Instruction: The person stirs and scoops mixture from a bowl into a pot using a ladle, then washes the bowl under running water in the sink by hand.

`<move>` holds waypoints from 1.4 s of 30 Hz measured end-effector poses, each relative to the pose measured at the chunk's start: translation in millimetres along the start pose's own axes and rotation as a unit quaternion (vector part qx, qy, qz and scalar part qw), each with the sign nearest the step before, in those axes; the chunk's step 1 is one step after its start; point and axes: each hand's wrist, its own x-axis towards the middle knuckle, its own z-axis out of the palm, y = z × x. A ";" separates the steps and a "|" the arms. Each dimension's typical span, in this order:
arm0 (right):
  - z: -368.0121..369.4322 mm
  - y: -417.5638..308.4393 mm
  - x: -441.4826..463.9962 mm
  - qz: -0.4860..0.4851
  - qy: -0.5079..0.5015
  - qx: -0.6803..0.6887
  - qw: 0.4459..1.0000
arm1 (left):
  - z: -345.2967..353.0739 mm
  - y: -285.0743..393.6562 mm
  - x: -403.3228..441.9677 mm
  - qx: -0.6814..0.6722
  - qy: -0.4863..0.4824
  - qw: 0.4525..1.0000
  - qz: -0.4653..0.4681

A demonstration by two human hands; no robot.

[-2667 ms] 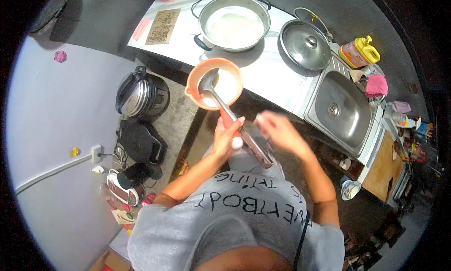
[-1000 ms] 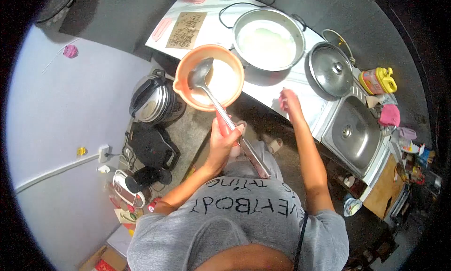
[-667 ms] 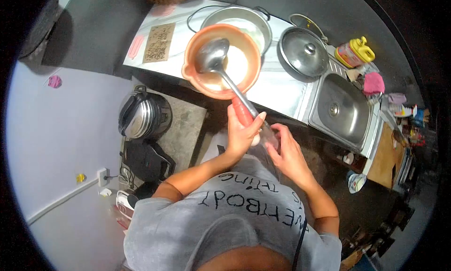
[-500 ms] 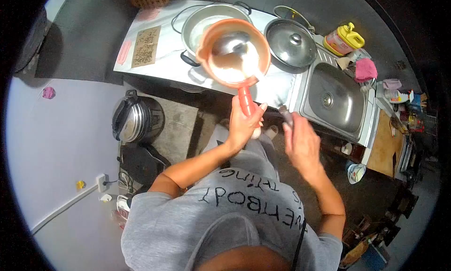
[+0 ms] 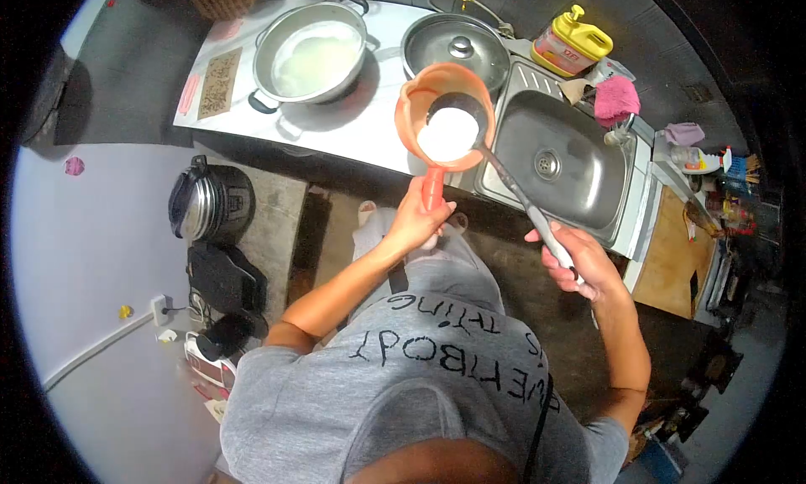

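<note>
My left hand (image 5: pixel 417 218) is closed around the handle of an orange plastic dipper (image 5: pixel 405 115), held over the front edge of the counter by the sink. Bright white contents (image 5: pixel 447 138) show inside the dipper. In my right hand (image 5: pixel 583 261) is the pale handle of a ladle (image 5: pixel 531 205). Its metal shaft slants over the dipper's right rim, and its head sits inside, partly hidden by the white contents. A two-handled metal pot (image 5: pixel 267 68) with cloudy whitish liquid stands on the counter to the left.
Behind the dipper rests a lidded pan (image 5: pixel 424 46). To the right are a steel sink (image 5: pixel 579 182), a yellow bottle (image 5: pixel 571 43), a pink cloth (image 5: pixel 617 100) and a wooden board (image 5: pixel 672 257). A pressure cooker (image 5: pixel 227 200) stands lower left.
The dipper has moved from in front of the pot to its right, nearer the sink. My right hand has swung the ladle into a long slant. The view has shifted too.
</note>
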 end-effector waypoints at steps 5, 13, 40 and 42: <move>-32.4 3.4 -18.7 0.010 -0.029 0.041 0.999 | 15.1 2.5 -0.2 -0.012 -0.035 0.999 -0.018; -32.5 -5.2 -43.0 -0.097 0.088 -0.097 0.987 | -1.1 23.9 15.9 -0.022 -0.107 0.994 -0.021; 8.8 -11.0 -15.6 -0.169 0.253 -0.329 0.894 | -81.3 94.3 35.4 0.059 -0.218 0.974 -0.031; 8.7 -7.9 -13.7 -0.197 0.221 -0.335 0.895 | -82.2 95.9 34.2 0.073 -0.203 0.976 -0.029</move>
